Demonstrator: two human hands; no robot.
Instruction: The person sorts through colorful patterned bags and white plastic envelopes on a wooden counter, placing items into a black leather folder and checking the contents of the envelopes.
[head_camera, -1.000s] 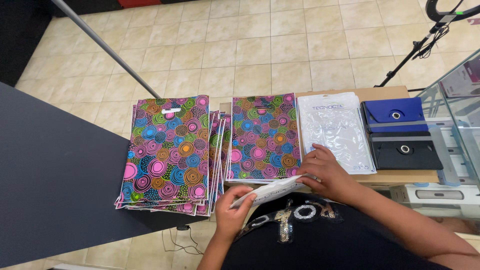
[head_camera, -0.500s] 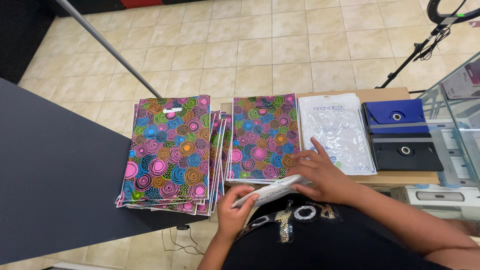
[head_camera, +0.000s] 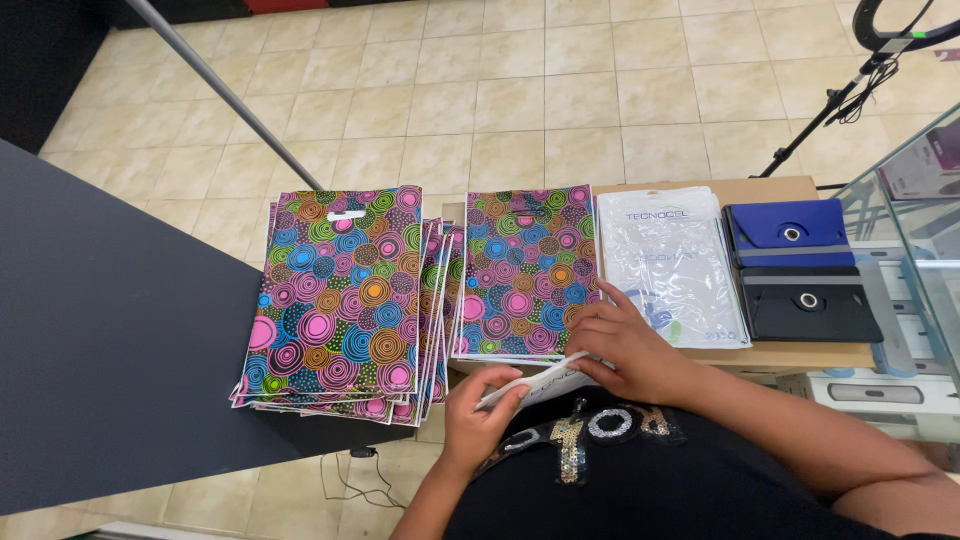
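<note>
The white packet (head_camera: 535, 383) sits low between both hands, just in front of the person's dark top and right at the near edge of the counter (head_camera: 780, 352). It looks thin and flat, a light sleeve of plastic or glossy card that bows a little along its length, so I would judge it nearly weightless, flexible, and rather slick to the touch. The left hand (head_camera: 478, 412) pinches its left end, thumb on top and fingers curled beneath, and that end seems the safest place to grip, since a hold at the middle would likely let it fold. The right hand (head_camera: 625, 345) lies over the other end, fingers spread forward and partly resting on the lower corner of the colourful circle-patterned bags (head_camera: 525, 272); it presses more than it grips. To the left lies a thicker, fanned stack of patterned bags (head_camera: 340, 300), overhanging a dark surface. To the right lie a clear packaged sleeve (head_camera: 670, 262), a blue case (head_camera: 785, 232) and a black case (head_camera: 812, 305), all well apart from the hands.
</note>
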